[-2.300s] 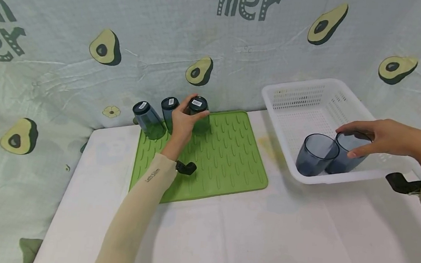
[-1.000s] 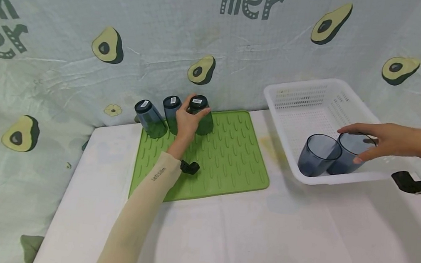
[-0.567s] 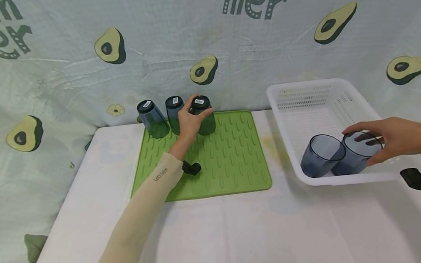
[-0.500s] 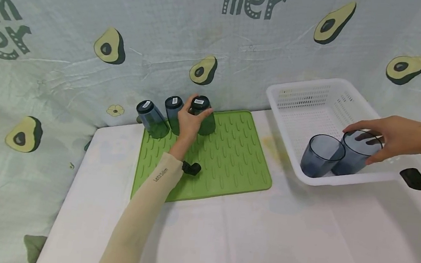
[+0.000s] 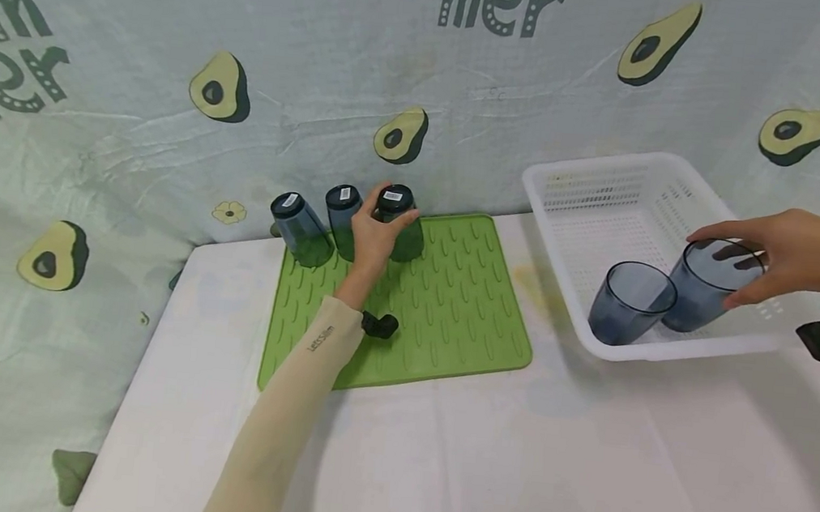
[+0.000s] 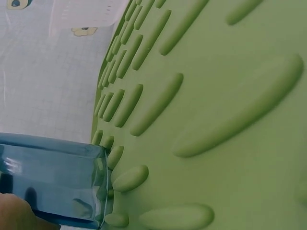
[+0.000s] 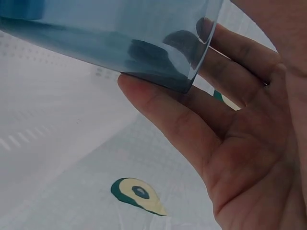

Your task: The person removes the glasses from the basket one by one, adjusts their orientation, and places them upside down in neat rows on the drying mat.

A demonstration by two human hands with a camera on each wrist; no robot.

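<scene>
My left hand (image 5: 373, 241) grips a blue-tinted drinking glass (image 5: 407, 242) that stands upside down on a green drying mat (image 5: 447, 332). In the left wrist view, this glass's rim meets the ridged mat, and a fingertip (image 6: 17, 213) lies against its side. Two more upturned glasses, the far-left one (image 5: 300, 233) and its neighbour (image 5: 343, 216), stand left of the hand. On the right, my right hand (image 5: 795, 245) holds an upright glass (image 5: 699, 297) near its rim, thumb and fingers on opposite sides. Beside it in the white basket (image 5: 542, 211) stands another upright glass (image 5: 617, 311).
The basket sits at the back right of a table with a white cover (image 5: 509, 460). Behind hangs a pale cloth (image 5: 311, 44) printed with avocados. The mat lies left of the basket, with a strip of table between them.
My right hand has closed around the right glass and raised it slightly, up and away from its neighbour. The left hand keeps its hold on the upturned glass. The head view has shifted slightly.
</scene>
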